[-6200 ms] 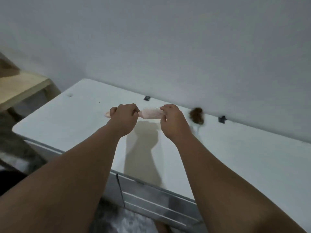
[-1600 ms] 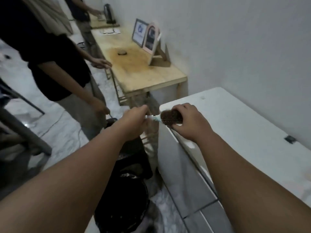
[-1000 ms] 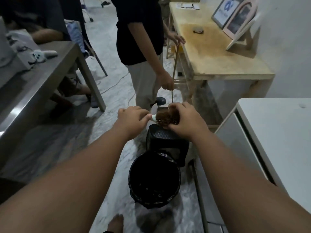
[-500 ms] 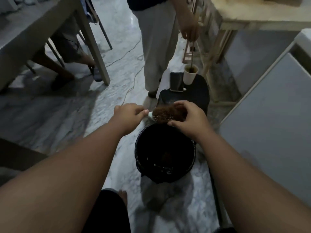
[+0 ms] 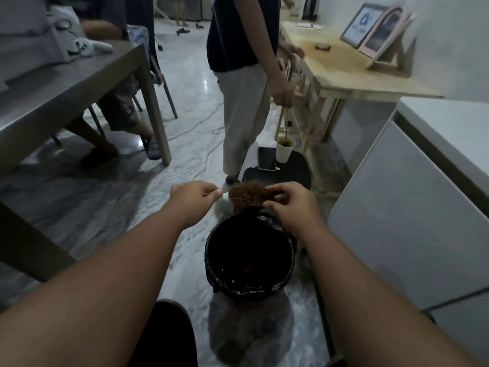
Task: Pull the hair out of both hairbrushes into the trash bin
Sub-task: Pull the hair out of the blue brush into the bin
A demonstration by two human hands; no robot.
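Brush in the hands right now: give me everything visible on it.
The hairbrush is held roughly level in the air, above the far rim of the black-lined trash bin. Its head is matted with brown hair, and rows of pale bristle tips show through as dots. A short pale stretch of handle shows at its left end; the rest is hidden in the left hand, which grips it. The right hand pinches the head's right end. The light is too dim to tell the material.

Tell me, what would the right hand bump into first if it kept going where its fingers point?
The right hand points leftward at the hairbrush, whose hair-clogged head it seems to be pinching. Beyond that comes the left hand.
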